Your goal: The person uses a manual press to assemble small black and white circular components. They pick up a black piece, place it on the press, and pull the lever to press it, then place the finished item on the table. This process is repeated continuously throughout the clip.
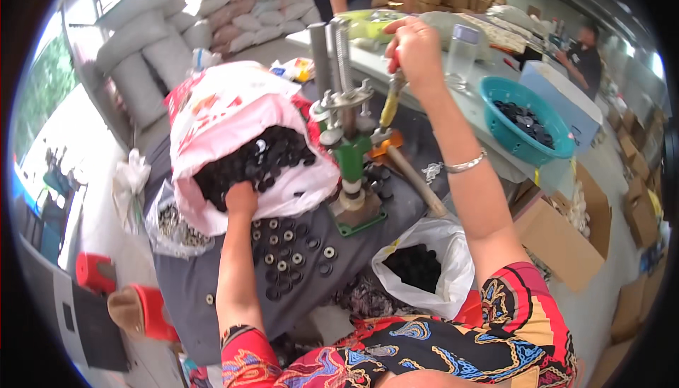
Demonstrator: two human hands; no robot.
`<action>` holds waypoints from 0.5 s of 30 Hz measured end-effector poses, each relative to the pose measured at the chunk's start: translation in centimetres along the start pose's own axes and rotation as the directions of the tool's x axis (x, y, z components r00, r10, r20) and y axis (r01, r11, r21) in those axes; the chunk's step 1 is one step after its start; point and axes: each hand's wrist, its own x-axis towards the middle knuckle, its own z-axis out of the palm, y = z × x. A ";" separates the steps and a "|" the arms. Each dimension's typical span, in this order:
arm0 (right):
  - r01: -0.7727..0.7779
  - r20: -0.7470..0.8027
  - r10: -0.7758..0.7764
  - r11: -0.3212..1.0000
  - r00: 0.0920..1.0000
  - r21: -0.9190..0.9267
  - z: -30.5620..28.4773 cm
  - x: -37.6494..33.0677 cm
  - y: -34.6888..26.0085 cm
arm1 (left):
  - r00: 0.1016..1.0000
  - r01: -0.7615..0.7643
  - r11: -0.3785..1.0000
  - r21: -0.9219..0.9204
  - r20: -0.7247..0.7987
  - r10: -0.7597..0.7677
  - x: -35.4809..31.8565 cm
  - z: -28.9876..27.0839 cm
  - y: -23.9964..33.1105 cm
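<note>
My left hand (242, 198) reaches into the mouth of a pink-lined sack (283, 108). Its fingers are hidden among black round plastic parts (272, 154). My right hand (416, 52) is raised high and closed round the upper end of a lever (390, 105), which has a yellow-wrapped shaft and a bit of red at the grip. That lever belongs to a green hand press (351, 160) standing on the dark cloth-covered table (233, 275). Loose black rings, some with metal centres (297, 259), lie between my left forearm and the press.
A clear bag of small metal pieces (177, 232) sits left of the sack. Right of the press are a hammer (417, 179) and a white bag of black parts (453, 275). Farther right stand a teal basket (523, 151) and a cardboard box (566, 246). Other people are beyond the table.
</note>
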 end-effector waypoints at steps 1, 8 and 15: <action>0.007 -0.016 -0.007 1.000 1.000 -0.009 -0.1 0.0 -0.4 | 1.000 -0.017 1.000 0.014 -0.022 0.017 0.1 -0.4 0.5; 0.124 -0.020 -0.126 0.988 0.992 -0.089 -0.7 0.1 0.7 | 0.986 0.105 0.134 -0.985 0.086 -0.140 -1.3 -2.7 1.2; 0.076 -0.096 -0.086 0.992 0.992 -0.100 -0.8 0.5 0.5 | 0.965 0.182 -0.614 -0.768 0.019 0.262 -9.3 -7.2 0.6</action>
